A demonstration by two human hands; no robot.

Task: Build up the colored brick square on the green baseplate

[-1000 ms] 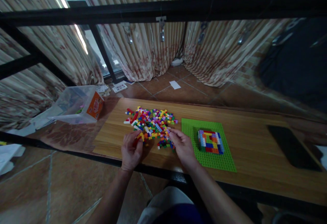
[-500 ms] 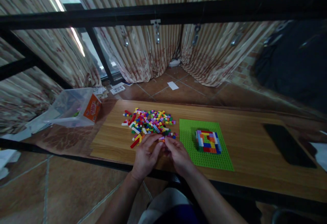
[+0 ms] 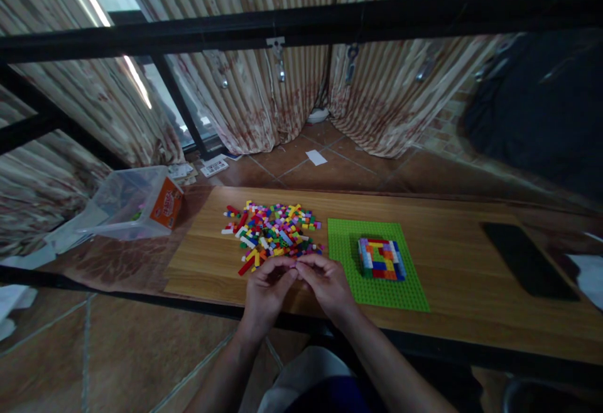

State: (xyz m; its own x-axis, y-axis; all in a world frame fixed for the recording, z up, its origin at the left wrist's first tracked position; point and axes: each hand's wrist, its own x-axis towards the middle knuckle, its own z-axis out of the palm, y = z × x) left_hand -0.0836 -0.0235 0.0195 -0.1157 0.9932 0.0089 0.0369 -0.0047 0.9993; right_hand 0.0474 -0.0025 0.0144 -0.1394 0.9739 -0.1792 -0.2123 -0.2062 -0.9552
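My left hand [image 3: 267,289] and my right hand [image 3: 328,287] meet fingertip to fingertip in front of a heap of small toy bricks [image 3: 273,231]. Both are closed in a pinch on small toy bricks [image 3: 294,266]; only a bit of pink-purple shows between the fingers. To the right lies a green studded baseplate [image 3: 340,281]. On it stands a low rectangular build of mixed-colour bricks [image 3: 382,258], with red, blue, white, orange and yellow on top. Neither hand touches the baseplate.
The wooden table [image 3: 466,256] carries all of this. A black flat slab [image 3: 530,259] lies at its right. Left of the table stands a clear plastic bin [image 3: 127,203] with an orange label. A dark metal bar [image 3: 311,24] crosses in front of curtains [image 3: 264,99].
My fingertips have closed further over the small bricks, so the purple and orange seen before are mostly covered. The view has shifted slightly. The build on the baseplate looks unchanged.
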